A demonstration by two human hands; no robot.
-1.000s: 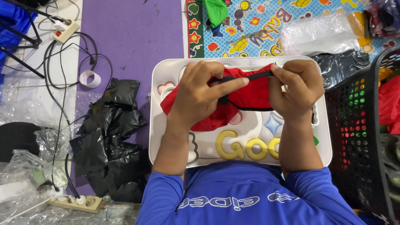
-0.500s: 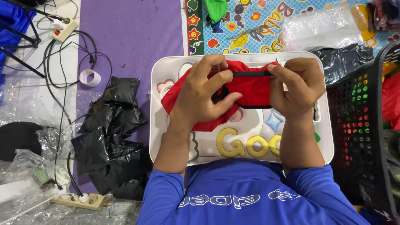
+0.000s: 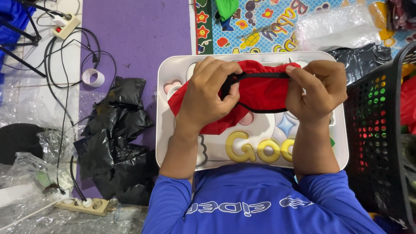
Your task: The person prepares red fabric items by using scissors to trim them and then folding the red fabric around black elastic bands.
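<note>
Your left hand (image 3: 208, 97) has its grip closed on the red cloth (image 3: 260, 93), fingers curled over the cloth's left part and pinching the black band (image 3: 260, 75) that runs along its far edge. Your right hand (image 3: 314, 89) is closed on the same cloth at its right end, fingertips pinched on the band, so the band is pulled straight between the two hands. The cloth hangs between them just above the white tray (image 3: 173, 143) on your lap, its lower left corner drooping toward the tray's middle. Raised yellow letters (image 3: 260, 149) sit on the near part of the tray, partly hidden by your right forearm. To the right, just beside the tray, stands a black basket (image 3: 381, 138) with a perforated wall. To the left, crumpled black plastic bags (image 3: 115, 138) lie on a purple mat (image 3: 138, 34), with a roll of tape (image 3: 93, 77) farther off and a power strip (image 3: 82, 204) nearer. Far beyond the tray lies a colourful play mat (image 3: 260, 26) with a clear plastic bag (image 3: 338, 28) on it.
</note>
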